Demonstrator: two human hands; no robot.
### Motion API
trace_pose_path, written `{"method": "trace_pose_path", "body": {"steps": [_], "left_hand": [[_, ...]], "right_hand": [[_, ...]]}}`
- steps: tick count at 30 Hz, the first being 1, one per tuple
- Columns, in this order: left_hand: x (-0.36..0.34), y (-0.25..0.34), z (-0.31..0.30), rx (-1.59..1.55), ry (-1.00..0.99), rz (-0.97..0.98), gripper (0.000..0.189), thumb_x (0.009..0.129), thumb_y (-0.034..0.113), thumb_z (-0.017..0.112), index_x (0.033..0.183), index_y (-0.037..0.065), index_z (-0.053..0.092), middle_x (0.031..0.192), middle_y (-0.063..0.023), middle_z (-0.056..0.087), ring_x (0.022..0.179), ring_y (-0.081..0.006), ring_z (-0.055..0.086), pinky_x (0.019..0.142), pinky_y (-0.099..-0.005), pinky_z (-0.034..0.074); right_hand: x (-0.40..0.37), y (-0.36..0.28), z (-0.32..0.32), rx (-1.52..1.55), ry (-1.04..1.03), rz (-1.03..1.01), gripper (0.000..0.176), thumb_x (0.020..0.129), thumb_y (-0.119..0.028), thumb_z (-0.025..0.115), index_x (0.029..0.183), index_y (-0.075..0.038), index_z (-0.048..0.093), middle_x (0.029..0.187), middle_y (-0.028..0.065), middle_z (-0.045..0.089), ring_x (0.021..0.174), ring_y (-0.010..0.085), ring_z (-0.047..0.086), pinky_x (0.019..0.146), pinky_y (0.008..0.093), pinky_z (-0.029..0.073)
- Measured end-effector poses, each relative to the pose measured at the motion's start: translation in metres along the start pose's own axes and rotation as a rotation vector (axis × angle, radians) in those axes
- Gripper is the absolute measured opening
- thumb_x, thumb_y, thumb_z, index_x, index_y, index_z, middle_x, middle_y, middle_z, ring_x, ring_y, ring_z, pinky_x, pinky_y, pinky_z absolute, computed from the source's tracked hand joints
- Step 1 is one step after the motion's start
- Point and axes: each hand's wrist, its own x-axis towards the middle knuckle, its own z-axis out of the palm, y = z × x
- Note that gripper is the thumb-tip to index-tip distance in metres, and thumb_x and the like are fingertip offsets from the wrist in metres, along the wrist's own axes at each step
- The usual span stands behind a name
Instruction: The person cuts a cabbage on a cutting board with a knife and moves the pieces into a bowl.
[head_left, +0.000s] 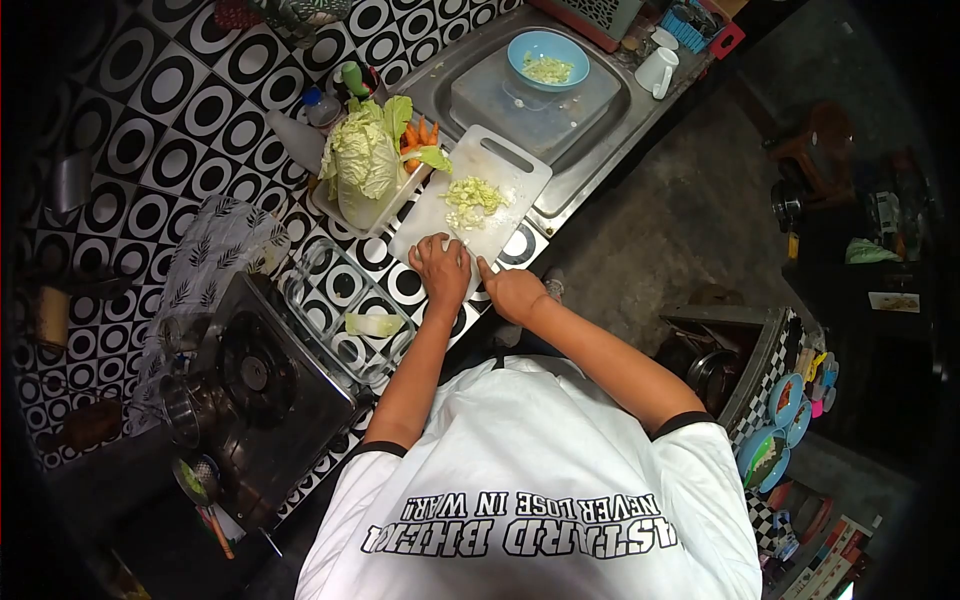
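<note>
Left hand (441, 266) presses the cutting board (520, 170), grip hidden; best tuck its fingertips clear of the clenched right hand (511, 291).

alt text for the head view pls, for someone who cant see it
Seen from above, a person's left hand and right hand work at the near edge of a white cutting board bearing chopped cabbage, beside a leafy cabbage head, carrots and a sink.

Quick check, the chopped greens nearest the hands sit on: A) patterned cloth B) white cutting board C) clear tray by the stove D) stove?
B: the chopped greens lie on the white cutting board, just beyond the left hand and right hand.
</note>
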Motion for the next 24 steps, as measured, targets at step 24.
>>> {"method": "trace_pose_path", "body": {"steps": [24], "left_hand": [[0.0,0.002,0.0,-0.002,0.002,-0.023,0.011,0.077,0.014,0.071,0.086,0.008,0.072,0.108,-0.0074,0.06,0.114,-0.0292,0.048,0.101,-0.0513,0.027]], "right_hand": [[-0.011,0.013,0.016,0.062,0.036,-0.032,0.07,0.084,-0.005,0.047,0.149,0.006,0.024,0.081,0.02,0.069,0.072,0.0332,0.069,0.066,0.0427,0.056]]}}
